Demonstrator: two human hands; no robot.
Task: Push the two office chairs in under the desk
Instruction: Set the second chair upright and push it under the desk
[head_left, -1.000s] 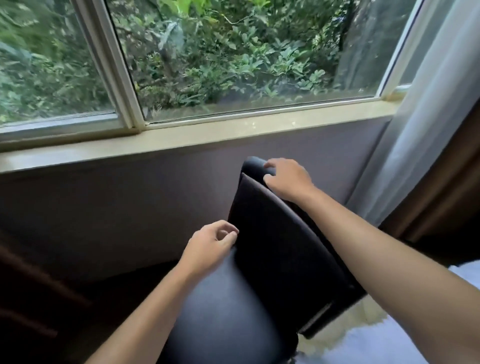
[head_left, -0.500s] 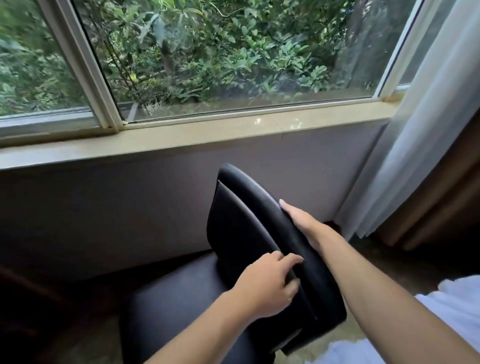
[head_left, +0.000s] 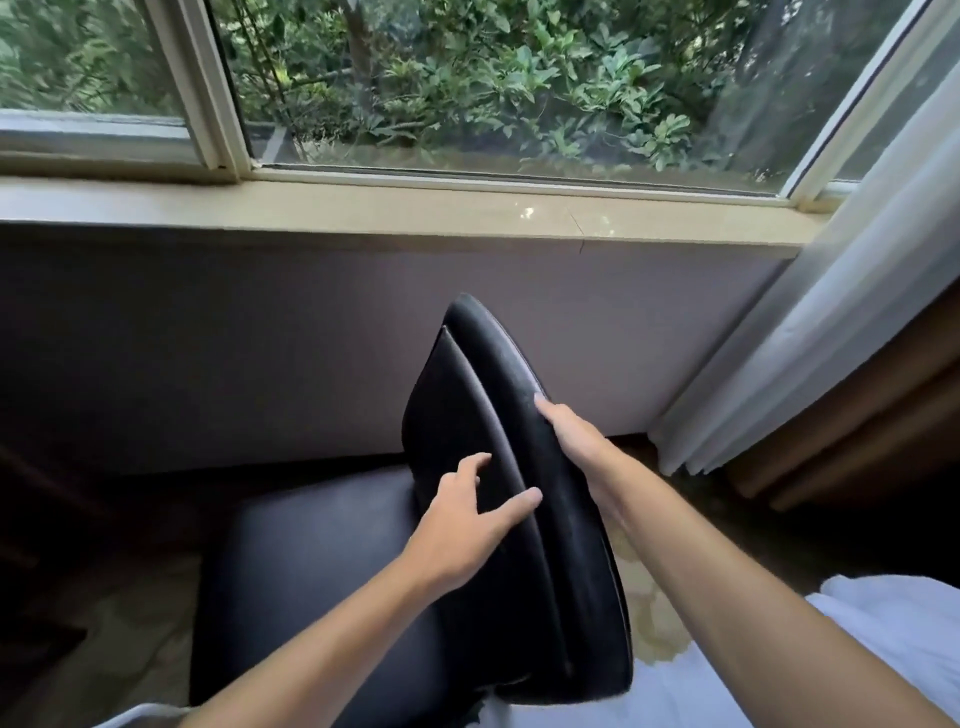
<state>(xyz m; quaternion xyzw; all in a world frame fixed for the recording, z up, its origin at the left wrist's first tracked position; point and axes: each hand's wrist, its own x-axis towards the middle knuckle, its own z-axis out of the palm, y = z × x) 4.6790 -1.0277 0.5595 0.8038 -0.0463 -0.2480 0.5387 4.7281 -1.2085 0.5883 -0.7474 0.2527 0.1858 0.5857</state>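
One black leather office chair (head_left: 311, 561) fills the lower middle of the head view, its seat to the left and its backrest (head_left: 498, 410) rising edge-on toward the window. My left hand (head_left: 470, 522) lies on the front face of the backrest with fingers spread, thumb on the top edge. My right hand (head_left: 576, 441) presses flat against the rear side of the backrest, fingers pointing up. Together the two hands clamp the backrest. No second chair shows, and the desk is not clearly visible.
A grey wall (head_left: 260, 332) and a cream window sill (head_left: 415, 208) stand right behind the chair. A white curtain (head_left: 810, 322) hangs at the right beside brown drapes (head_left: 883, 415). Dark furniture sits in shadow at the far left (head_left: 47, 519). Patterned floor shows below.
My left hand went from the seat's edge onto the backrest and has now spread its fingers. My right hand slid from the backrest top down its rear side. The view shifted slightly.
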